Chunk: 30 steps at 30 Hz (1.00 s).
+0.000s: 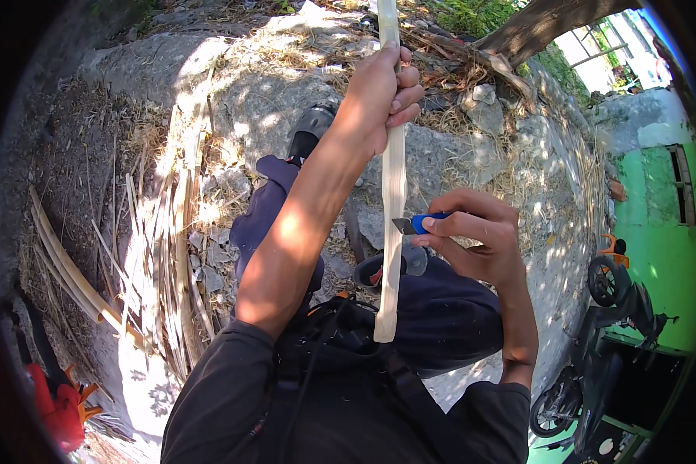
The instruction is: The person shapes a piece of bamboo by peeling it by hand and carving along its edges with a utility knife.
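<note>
A long, pale strip of split bamboo or wood (394,170) runs upright in front of my body, its lower end close to my lap. My left hand (383,97) is wrapped round its upper part. Lower down on the right, my right hand (475,236) pinches a blue-handled utility knife (421,224). The knife's short dark blade points left and meets or nearly meets the strip's right edge; I cannot tell if it touches. Just above the blade the strip's edge is uneven.
Many pale split strips (174,255) lie in a bundle at the left on rocky ground. A tree trunk (537,31) leans at the upper right. Parked motorcycles (595,363) stand by a green wall (657,201). Something red and orange (58,406) sits at the lower left.
</note>
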Motion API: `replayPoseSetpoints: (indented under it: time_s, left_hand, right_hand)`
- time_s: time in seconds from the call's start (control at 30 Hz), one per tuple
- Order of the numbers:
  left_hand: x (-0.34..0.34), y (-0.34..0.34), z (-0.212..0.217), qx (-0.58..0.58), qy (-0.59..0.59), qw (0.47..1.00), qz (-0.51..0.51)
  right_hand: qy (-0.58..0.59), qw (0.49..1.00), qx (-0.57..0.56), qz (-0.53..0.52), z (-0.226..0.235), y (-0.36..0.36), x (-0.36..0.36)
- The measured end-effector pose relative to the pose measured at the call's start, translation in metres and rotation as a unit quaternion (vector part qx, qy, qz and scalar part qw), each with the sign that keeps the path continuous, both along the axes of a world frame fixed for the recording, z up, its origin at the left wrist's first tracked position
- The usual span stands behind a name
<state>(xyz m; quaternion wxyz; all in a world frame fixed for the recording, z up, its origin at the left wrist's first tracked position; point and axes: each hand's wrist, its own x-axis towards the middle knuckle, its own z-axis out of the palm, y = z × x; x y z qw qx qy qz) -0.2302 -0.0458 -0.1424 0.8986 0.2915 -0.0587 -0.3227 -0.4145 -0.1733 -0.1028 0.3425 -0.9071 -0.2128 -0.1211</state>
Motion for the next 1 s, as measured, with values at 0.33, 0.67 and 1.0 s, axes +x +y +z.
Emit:
replayPoseSetpoints:
  time_s: [0.33,0.67,1.0]
  left_hand:
    - [-0.001,0.0,-0.001,-0.002,0.002,1.0,0.001]
    - [0.003,-0.002,-0.002,-0.061,0.014,0.998,-0.016]
    - [0.003,-0.001,-0.001,-0.09,0.022,0.995,-0.038]
  right_hand:
    - [-0.049,0.997,-0.007,-0.063,-0.004,0.0,0.005]
    - [0.121,0.967,0.155,-0.165,0.003,-0.003,-0.003]
    - [0.19,0.965,0.145,-0.109,-0.004,0.012,0.005]
